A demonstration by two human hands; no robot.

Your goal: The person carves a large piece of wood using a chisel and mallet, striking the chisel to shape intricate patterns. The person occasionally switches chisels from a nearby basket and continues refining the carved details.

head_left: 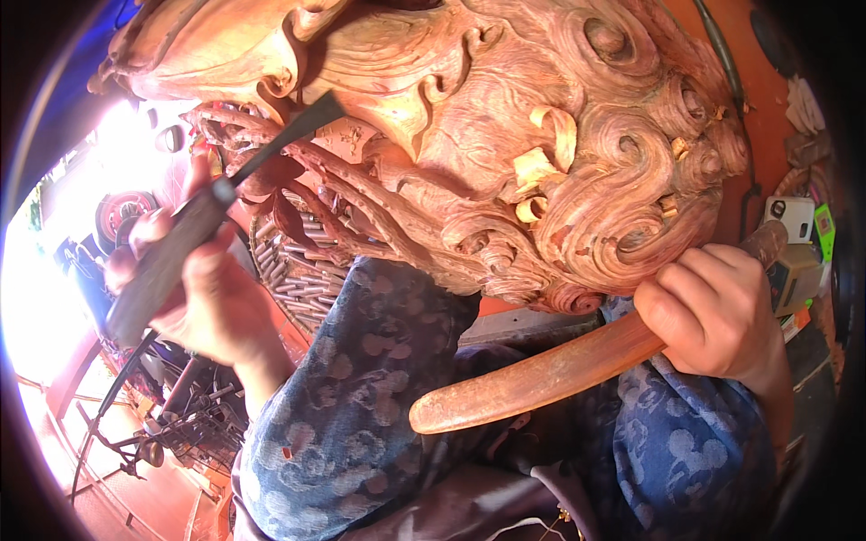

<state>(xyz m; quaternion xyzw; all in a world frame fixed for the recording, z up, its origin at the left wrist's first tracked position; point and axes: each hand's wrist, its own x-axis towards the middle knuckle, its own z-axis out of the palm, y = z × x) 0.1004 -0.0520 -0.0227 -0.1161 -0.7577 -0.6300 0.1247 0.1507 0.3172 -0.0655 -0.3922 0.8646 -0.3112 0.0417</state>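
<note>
A large carved piece of reddish wood (505, 239) fills the upper middle, covered in swirls and flowing folds. My left hand (216, 307) is closed around the dark wooden handle of a chisel (167, 270). Its flat dark blade points up and right, held in front of the carving's left side; whether the tip touches the wood I cannot tell. In my right hand (708, 311) is a curved wooden stick (523, 388), gripped toward its far right end beside the carving's lower right edge. The stick's thick rounded end reaches left over my lap.
Curled pale wood shavings (539, 169) lie on the carving. Left of it, a round container (293, 279) holds many thin rod-like pieces. A white phone (792, 216) and small boxes stand at the right. A wheel (122, 216) and a dark metal frame (194, 419) are farther left.
</note>
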